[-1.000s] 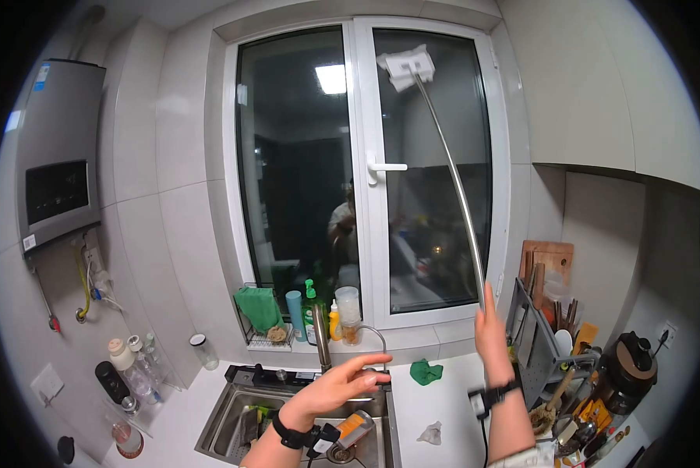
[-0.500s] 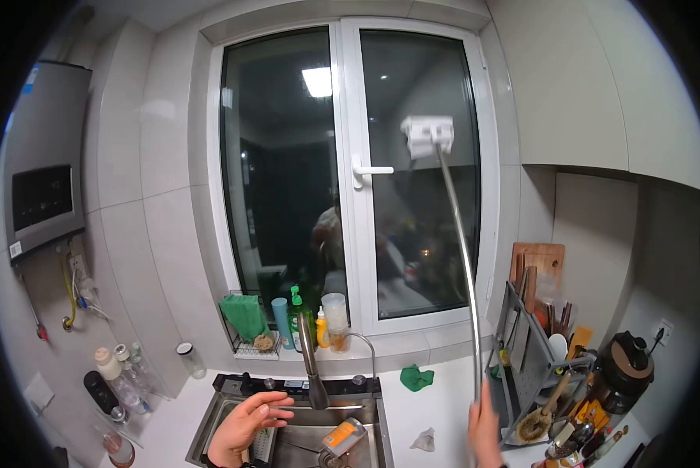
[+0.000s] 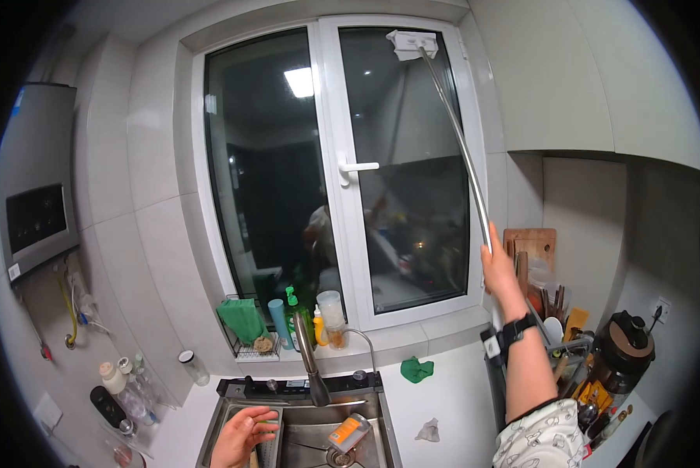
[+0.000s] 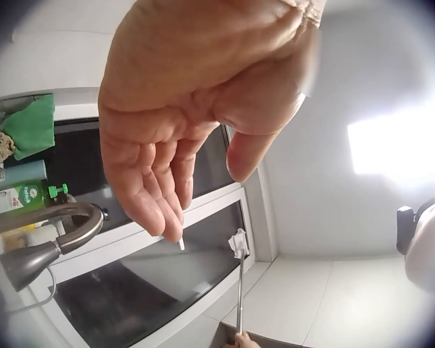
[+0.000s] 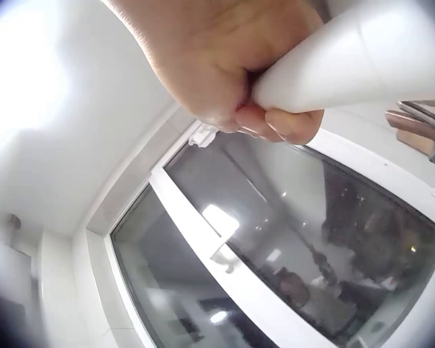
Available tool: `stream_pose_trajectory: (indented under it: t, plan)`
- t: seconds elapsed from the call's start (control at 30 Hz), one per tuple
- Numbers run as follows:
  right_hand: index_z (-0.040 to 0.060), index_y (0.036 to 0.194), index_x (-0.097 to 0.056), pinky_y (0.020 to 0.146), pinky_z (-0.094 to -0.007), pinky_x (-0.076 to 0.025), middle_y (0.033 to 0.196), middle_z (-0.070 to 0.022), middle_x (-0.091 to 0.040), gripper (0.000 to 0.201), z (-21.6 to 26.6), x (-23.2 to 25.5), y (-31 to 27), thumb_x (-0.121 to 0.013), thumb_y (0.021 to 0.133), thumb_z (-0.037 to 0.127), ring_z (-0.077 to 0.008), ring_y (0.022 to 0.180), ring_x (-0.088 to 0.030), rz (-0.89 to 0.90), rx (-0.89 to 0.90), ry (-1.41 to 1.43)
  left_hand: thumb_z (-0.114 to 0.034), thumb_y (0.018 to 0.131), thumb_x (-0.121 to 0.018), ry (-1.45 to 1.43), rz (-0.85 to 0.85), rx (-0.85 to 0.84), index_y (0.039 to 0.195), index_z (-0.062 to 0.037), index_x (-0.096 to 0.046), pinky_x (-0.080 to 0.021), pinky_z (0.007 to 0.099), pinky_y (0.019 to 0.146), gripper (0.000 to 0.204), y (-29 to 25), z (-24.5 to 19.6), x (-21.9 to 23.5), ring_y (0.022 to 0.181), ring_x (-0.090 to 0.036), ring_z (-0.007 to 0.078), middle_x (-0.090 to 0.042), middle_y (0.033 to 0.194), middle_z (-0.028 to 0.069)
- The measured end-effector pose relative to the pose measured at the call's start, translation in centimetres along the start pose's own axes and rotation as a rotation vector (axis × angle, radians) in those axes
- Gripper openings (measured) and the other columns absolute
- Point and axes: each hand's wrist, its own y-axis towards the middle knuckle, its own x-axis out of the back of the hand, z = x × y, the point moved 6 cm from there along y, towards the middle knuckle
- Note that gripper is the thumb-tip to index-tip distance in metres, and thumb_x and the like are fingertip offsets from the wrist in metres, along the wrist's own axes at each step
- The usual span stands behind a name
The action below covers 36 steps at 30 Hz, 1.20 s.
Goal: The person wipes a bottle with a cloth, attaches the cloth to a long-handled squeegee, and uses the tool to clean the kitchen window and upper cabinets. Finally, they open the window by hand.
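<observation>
My right hand (image 3: 500,269) is raised at the window's right side and grips the pole (image 3: 463,144) of a flat mop. In the right wrist view its fingers curl round the thick white handle (image 5: 355,61). The mop head (image 3: 414,45), wrapped in a white cloth, lies against the top of the right window pane (image 3: 412,226). Low over the sink (image 3: 389,437), my left hand (image 3: 245,437) holds nothing. Its fingers hang loosely bent in the left wrist view, with the thumb (image 4: 250,156) apart from them.
A tap (image 3: 307,359) rises behind the sink, where an orange-labelled container (image 3: 350,433) lies. Bottles and a green cloth (image 3: 242,318) line the sill. On the counter are another green cloth (image 3: 417,370) and a crumpled scrap (image 3: 428,430). A window handle (image 3: 358,168) juts out; utensils crowd the right.
The mop head slid down to the middle of the right pane, then back up to its top. My right hand dropped and rose with the pole. The left hand sank lower in view.
</observation>
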Motion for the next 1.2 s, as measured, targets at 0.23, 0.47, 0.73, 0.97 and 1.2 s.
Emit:
stream_pose_trajectory:
  t: [0.23,0.47,0.73,0.97,1.2]
  plan:
    - [0.0191,0.140,-0.015,0.053,-0.0448,-0.044,0.063,-0.0256,-0.055,0.060,-14.8,-3.9,-20.2,-0.045,0.088,0.015,-0.0423,0.062,-0.058,0.084,-0.097,-0.059,-0.030,0.090,-0.048,0.037,0.105,0.052,0.121,0.0029,-0.042,-0.046,0.0329,0.084,0.045,3.2,-0.1,-3.6,0.098,-0.057,0.0207,-0.054,0.115,0.0148]
    - [0.0165,0.140,-0.016,0.068,-0.0439,-0.045,0.090,-0.0319,-0.057,0.053,-23.1,-5.0,-34.5,-0.038,0.093,0.024,-0.0424,0.080,-0.058,0.177,-0.181,0.064,-0.026,0.091,-0.045,0.128,0.129,0.106,0.119,0.0055,-0.042,-0.047,0.0357,0.083,0.042,4.3,0.1,-5.6,0.097,-0.058,0.0242,-0.054,0.114,0.0176]
    - [0.0183,0.139,-0.020,0.057,-0.0430,-0.044,0.071,-0.0264,-0.056,0.057,-14.8,-3.9,-13.0,-0.046,0.088,0.016,-0.0423,0.067,-0.057,-0.016,-0.061,-0.021,-0.033,0.089,-0.051,0.083,0.021,0.020,0.120,0.0016,-0.044,-0.044,0.0291,0.084,0.047,1.8,-1.0,-4.3,0.095,-0.057,0.0173,-0.055,0.113,0.0121]
    - [0.0228,0.138,-0.020,0.067,-0.0433,-0.047,0.084,-0.0306,-0.057,0.051,-2.1,-1.4,3.8,-0.041,0.091,0.025,-0.0431,0.080,-0.058,-0.055,0.015,0.073,-0.032,0.089,-0.050,0.027,-0.092,-0.018,0.120,0.0012,-0.044,-0.045,0.0299,0.082,0.046,0.4,-1.3,-1.6,0.093,-0.058,0.0172,-0.056,0.112,0.0116]
    - [0.0230,0.139,-0.016,0.064,-0.0441,-0.046,0.082,-0.0302,-0.058,0.054,-3.5,-3.4,0.3,-0.040,0.091,0.024,-0.0422,0.077,-0.059,0.005,-0.083,0.076,-0.017,0.090,-0.048,0.184,0.263,0.032,0.121,0.0024,-0.043,-0.043,0.0303,0.088,0.038,6.0,-1.7,-10.2,0.102,-0.054,0.0170,-0.052,0.118,0.0147]
